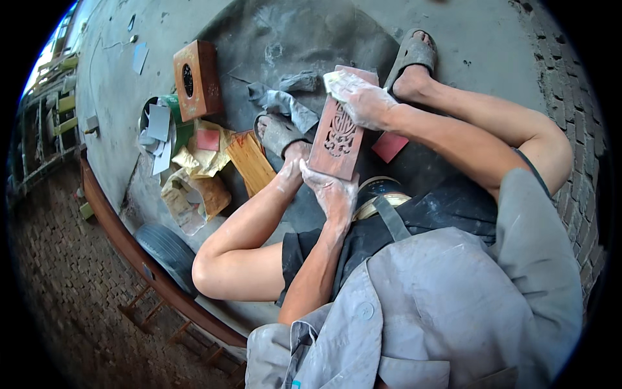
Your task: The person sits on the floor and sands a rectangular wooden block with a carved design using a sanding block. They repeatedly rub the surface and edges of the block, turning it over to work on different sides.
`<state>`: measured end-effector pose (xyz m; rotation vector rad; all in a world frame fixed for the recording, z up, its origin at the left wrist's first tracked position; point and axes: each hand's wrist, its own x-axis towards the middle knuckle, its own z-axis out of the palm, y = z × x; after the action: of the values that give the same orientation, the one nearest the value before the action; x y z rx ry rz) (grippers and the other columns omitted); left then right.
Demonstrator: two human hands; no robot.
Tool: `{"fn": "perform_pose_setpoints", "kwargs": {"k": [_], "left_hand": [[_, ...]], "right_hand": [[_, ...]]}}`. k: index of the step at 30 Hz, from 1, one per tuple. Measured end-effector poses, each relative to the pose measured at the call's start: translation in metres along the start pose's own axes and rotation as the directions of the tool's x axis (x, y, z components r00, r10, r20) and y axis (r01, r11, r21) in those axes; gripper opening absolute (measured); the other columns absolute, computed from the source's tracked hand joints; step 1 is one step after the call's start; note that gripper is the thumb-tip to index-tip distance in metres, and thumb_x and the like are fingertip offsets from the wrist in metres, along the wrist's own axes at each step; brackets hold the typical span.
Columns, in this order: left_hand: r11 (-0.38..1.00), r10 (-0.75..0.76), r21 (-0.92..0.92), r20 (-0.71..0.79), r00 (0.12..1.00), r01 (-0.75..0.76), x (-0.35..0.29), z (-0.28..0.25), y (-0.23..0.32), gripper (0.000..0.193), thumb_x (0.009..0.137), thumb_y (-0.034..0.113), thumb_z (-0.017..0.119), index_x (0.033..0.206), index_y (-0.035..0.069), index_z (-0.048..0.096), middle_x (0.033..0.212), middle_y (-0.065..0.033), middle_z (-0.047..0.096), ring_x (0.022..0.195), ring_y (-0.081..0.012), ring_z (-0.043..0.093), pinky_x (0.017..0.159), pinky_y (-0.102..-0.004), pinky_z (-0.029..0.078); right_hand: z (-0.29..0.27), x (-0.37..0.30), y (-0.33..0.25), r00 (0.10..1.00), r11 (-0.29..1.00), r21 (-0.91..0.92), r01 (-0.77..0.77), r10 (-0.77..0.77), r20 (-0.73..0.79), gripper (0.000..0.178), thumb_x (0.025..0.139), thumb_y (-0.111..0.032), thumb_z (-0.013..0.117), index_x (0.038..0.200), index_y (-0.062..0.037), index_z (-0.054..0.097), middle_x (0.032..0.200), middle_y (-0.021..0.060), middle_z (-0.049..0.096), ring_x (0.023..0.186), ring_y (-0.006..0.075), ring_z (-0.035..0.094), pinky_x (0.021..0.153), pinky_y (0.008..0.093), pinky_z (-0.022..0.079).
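Note:
A reddish wooden panel (322,155) with an openwork carving slants across the space between my knees. My left hand (332,194) grips its lower end, fingers curled round the edge. Over its upper part, my right hand (366,102) bends down with fingers pressed together. Something pale and whitish covers or lies under those fingers; I cannot make out what it is. White dust coats both hands. Grey crumpled cloths (285,107) lie just left of the panel, and a small red sheet (389,146) is right of it.
A carved wooden tissue box (198,81) stands at the far left. Below it are a green tin (184,123) with grey sheets, crumpled yellowish paper (210,162) and a wooden block (249,162). A tyre (165,256) lies by a brown rail (123,233). My sandalled feet flank the work.

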<state>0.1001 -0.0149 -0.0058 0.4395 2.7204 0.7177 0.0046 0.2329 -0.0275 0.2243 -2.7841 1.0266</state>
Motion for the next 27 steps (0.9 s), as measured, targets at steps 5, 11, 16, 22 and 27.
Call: {"fn": "perform_pose_setpoints", "kwargs": {"k": [5, 11, 16, 22, 27], "left_hand": [[0.742, -0.328, -0.649, -0.567, 0.756, -0.165, 0.029, 0.053, 0.030, 0.113, 0.086, 0.031, 0.081, 0.161, -0.011, 0.008, 0.167, -0.0302, 0.019, 0.156, -0.0501, 0.015, 0.130, -0.0507, 0.021], [0.994, -0.044, -0.109, -0.094, 0.995, 0.034, 0.006, -0.013, 0.028, 0.116, 0.085, 0.033, 0.082, 0.155, -0.016, 0.003, 0.157, -0.0388, 0.020, 0.150, -0.0510, 0.025, 0.128, -0.0530, 0.022], [0.972, -0.100, -0.224, -0.115, 0.988, 0.072, -0.010, 0.034, -0.012, 0.120, 0.084, 0.035, 0.083, 0.158, -0.014, 0.003, 0.162, -0.0401, 0.014, 0.153, -0.0536, 0.019, 0.128, -0.0543, 0.021], [0.995, -0.017, 0.101, -0.105, 0.994, 0.027, -0.003, -0.018, 0.014, 0.128, 0.075, 0.029, 0.089, 0.155, -0.018, 0.002, 0.159, -0.0407, 0.016, 0.149, -0.0548, 0.021, 0.126, -0.0571, 0.019], [0.992, 0.048, 0.118, -0.101, 0.994, -0.036, 0.006, -0.011, 0.023, 0.127, 0.074, 0.027, 0.090, 0.157, -0.017, 0.005, 0.159, -0.0401, 0.018, 0.148, -0.0547, 0.024, 0.125, -0.0597, 0.022]], "right_hand": [[-0.009, -0.039, -0.144, 0.906, 0.903, 0.073, 0.423, -0.424, -0.012, 0.055, 0.085, -0.015, 0.064, 0.135, 0.0065, 0.063, 0.132, 0.0274, 0.067, 0.119, 0.0343, 0.069, 0.108, 0.0468, 0.052], [-0.022, -0.006, -0.067, 0.971, 0.990, -0.033, 0.140, -0.131, 0.203, 0.048, 0.084, -0.016, 0.067, 0.127, 0.0060, 0.065, 0.126, 0.0223, 0.067, 0.118, 0.0344, 0.068, 0.107, 0.0425, 0.053], [-0.012, -0.047, -0.140, 0.921, 0.917, 0.129, 0.378, -0.386, 0.052, 0.049, 0.088, -0.018, 0.063, 0.131, 0.0040, 0.066, 0.136, 0.0238, 0.067, 0.127, 0.0338, 0.068, 0.114, 0.0439, 0.050], [0.015, 0.021, -0.003, 0.988, 0.985, -0.104, 0.135, -0.126, 0.087, 0.044, 0.090, -0.010, 0.058, 0.130, 0.0062, 0.062, 0.134, 0.0289, 0.064, 0.132, 0.0408, 0.061, 0.115, 0.0436, 0.047], [-0.031, -0.007, -0.107, 0.918, 0.938, 0.022, 0.347, -0.345, 0.195, 0.042, 0.085, -0.011, 0.065, 0.124, 0.0056, 0.067, 0.137, 0.0267, 0.065, 0.129, 0.0387, 0.065, 0.115, 0.0452, 0.049]]}}
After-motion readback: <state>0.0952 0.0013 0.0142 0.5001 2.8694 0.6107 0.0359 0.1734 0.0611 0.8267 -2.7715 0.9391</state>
